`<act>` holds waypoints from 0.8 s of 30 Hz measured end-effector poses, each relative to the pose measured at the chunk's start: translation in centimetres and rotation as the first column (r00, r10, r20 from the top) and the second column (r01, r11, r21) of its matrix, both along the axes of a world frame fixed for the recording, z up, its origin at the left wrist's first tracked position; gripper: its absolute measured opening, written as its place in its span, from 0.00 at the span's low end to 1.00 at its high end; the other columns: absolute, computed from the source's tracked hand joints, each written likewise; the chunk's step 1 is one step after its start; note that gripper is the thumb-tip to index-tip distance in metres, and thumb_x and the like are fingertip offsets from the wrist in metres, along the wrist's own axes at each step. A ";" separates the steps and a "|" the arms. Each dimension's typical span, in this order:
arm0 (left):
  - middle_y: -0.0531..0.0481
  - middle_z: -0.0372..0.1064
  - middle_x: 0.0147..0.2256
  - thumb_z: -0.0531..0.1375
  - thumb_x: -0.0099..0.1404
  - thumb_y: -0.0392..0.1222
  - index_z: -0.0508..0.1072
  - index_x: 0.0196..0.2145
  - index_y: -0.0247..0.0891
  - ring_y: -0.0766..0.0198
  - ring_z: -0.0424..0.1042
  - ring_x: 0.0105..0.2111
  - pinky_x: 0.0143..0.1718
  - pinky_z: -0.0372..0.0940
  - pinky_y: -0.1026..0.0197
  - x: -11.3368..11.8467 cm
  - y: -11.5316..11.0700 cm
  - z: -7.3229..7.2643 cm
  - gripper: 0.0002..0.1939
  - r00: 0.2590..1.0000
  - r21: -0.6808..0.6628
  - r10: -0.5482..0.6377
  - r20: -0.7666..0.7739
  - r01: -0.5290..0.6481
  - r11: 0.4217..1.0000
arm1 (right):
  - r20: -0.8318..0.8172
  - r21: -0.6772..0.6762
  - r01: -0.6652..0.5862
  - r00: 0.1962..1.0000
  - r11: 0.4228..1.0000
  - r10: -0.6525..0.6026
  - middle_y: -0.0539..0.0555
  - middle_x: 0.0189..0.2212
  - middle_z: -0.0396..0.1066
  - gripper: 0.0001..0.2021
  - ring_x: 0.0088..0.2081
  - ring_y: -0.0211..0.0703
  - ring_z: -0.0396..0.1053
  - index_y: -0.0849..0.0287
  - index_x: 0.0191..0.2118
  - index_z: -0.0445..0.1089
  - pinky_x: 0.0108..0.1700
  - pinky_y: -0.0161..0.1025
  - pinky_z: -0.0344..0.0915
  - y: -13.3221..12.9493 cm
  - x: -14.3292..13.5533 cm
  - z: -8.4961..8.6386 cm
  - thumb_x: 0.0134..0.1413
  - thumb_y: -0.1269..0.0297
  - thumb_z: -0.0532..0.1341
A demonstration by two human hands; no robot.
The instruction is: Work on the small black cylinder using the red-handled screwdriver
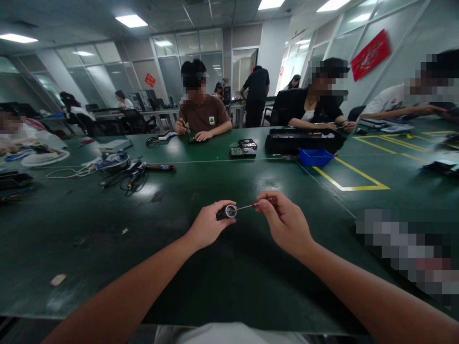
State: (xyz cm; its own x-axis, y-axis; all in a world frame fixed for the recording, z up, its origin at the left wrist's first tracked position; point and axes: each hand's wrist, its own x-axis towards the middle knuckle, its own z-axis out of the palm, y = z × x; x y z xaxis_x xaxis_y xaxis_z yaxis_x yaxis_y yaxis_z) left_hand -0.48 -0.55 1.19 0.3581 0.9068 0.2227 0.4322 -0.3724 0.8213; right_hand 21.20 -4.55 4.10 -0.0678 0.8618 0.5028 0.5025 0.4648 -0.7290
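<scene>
Above the green table, my left hand [208,224] is wrapped round a short black cylinder [226,212], whose round open end with a pale metal rim faces right. In my right hand [286,220] is a screwdriver [255,205] with a red and brown handle, pinched between thumb and fingers. Its thin shaft points left, and the tip reaches the cylinder's open end. Whether it touches a screw inside is too small to tell.
On the green table [107,248] lie tangled cables [131,174] at left, circuit boards [244,148] ahead, a blue tray [315,157] and a long black casing [304,142] at right. A person [205,112] works across the table; others sit at right.
</scene>
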 end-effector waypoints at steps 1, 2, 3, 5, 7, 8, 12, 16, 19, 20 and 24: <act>0.48 0.74 0.49 0.68 0.59 0.36 0.75 0.51 0.44 0.54 0.71 0.51 0.57 0.61 0.51 -0.1 0.0 -0.1 0.22 1.000 0.006 -0.004 -0.007 0.004 1.000 | -0.003 0.005 0.014 1.000 1.000 -0.014 0.53 0.33 0.77 0.09 0.35 0.44 0.76 0.55 0.43 0.68 0.37 0.40 0.68 0.0 0.0 0.0 0.67 0.58 0.54; 0.48 0.74 0.49 0.68 0.59 0.37 0.75 0.51 0.44 0.54 0.71 0.51 0.57 0.61 0.51 -0.1 0.1 -0.2 0.21 1.000 0.017 -0.011 -0.012 0.011 1.000 | -0.002 0.009 0.028 1.000 1.000 -0.028 0.53 0.33 0.77 0.10 0.35 0.44 0.76 0.55 0.43 0.69 0.37 0.40 0.67 0.0 0.0 0.1 0.67 0.58 0.54; 0.48 0.74 0.49 0.68 0.60 0.38 0.76 0.51 0.44 0.53 0.71 0.51 0.57 0.61 0.51 -0.2 0.1 -0.3 0.21 1.000 0.030 -0.021 -0.017 0.021 0.999 | 0.003 0.011 0.039 0.999 0.999 -0.039 0.53 0.33 0.77 0.10 0.34 0.44 0.76 0.55 0.42 0.69 0.36 0.39 0.67 0.0 0.0 0.2 0.67 0.58 0.54; 0.48 0.74 0.49 0.68 0.60 0.39 0.75 0.52 0.46 0.54 0.71 0.51 0.58 0.60 0.50 -0.3 0.1 -0.4 0.21 0.999 0.059 -0.039 -0.024 0.041 0.997 | 0.028 0.008 0.037 0.999 0.999 -0.037 0.52 0.30 0.76 0.10 0.31 0.43 0.74 0.55 0.42 0.69 0.34 0.38 0.66 0.0 0.0 0.4 0.67 0.58 0.54; 0.50 0.74 0.49 0.68 0.61 0.40 0.75 0.52 0.48 0.54 0.70 0.51 0.59 0.58 0.48 -0.4 0.2 -0.5 0.20 0.999 0.087 -0.036 -0.037 0.039 0.995 | 0.063 0.004 0.008 0.998 1.000 -0.008 0.50 0.26 0.74 0.09 0.28 0.41 0.72 0.55 0.42 0.69 0.32 0.38 0.65 -0.1 0.1 0.7 0.66 0.58 0.55; 0.50 0.74 0.49 0.67 0.61 0.40 0.75 0.51 0.49 0.54 0.70 0.52 0.61 0.56 0.46 -0.5 0.2 -0.5 0.20 0.998 0.097 -0.026 -0.049 0.031 0.995 | 0.082 0.004 -0.015 0.997 1.000 0.014 0.49 0.25 0.73 0.09 0.27 0.40 0.72 0.55 0.42 0.69 0.31 0.37 0.64 -0.1 0.2 0.8 0.66 0.59 0.55; 0.53 0.74 0.51 0.65 0.64 0.42 0.74 0.51 0.53 0.52 0.69 0.54 0.66 0.37 0.35 -0.6 0.4 -0.5 0.18 0.992 0.110 0.007 -0.123 0.007 0.994 | 0.154 0.012 -0.072 0.986 0.997 0.070 0.49 0.27 0.74 0.09 0.28 0.41 0.72 0.55 0.44 0.70 0.31 0.37 0.63 -0.3 0.5 1.1 0.66 0.60 0.55; 0.51 0.74 0.49 0.65 0.64 0.42 0.74 0.52 0.51 0.52 0.69 0.51 0.65 0.39 0.34 -0.7 0.4 -0.3 0.18 0.983 0.126 0.015 -0.181 0.008 0.992 | 0.200 -0.013 -0.070 0.977 0.997 0.071 0.51 0.31 0.75 0.09 0.31 0.42 0.73 0.55 0.45 0.69 0.33 0.38 0.65 -0.3 0.6 1.1 0.66 0.61 0.54; 0.51 0.75 0.47 0.65 0.64 0.42 0.74 0.51 0.49 0.52 0.70 0.48 0.62 0.49 0.40 -0.6 0.2 -0.1 0.18 0.978 0.140 -0.009 -0.209 0.039 0.989 | 0.210 -0.022 -0.061 0.976 0.998 0.065 0.52 0.34 0.76 0.09 0.34 0.44 0.74 0.56 0.47 0.69 0.36 0.39 0.66 -0.1 0.5 1.1 0.65 0.62 0.54; 0.50 0.75 0.47 0.65 0.64 0.42 0.74 0.51 0.48 0.52 0.70 0.47 0.60 0.52 0.42 -0.6 0.2 0.0 0.17 0.976 0.142 -0.019 -0.216 0.050 0.989 | 0.217 -0.027 -0.051 0.975 0.998 0.056 0.52 0.32 0.76 0.10 0.33 0.43 0.74 0.56 0.46 0.69 0.35 0.39 0.65 -0.1 0.5 1.1 0.66 0.62 0.54; 0.51 0.75 0.47 0.65 0.64 0.43 0.74 0.51 0.48 0.53 0.70 0.47 0.56 0.55 0.47 -0.4 0.1 0.1 0.17 0.968 0.159 -0.036 -0.248 0.077 0.984 | 0.253 -0.044 0.014 0.967 0.999 -0.003 0.49 0.23 0.72 0.16 0.23 0.41 0.69 0.56 0.37 0.72 0.29 0.38 0.61 0.1 0.4 1.2 0.68 0.56 0.51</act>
State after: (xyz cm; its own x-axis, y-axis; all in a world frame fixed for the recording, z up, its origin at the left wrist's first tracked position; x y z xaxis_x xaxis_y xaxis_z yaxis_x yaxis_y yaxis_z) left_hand -0.91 -0.50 1.28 0.4697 0.8411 0.2683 0.5851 -0.5242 0.6188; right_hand 21.59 -4.42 5.29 -0.1807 0.8841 0.4309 0.6771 0.4296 -0.5974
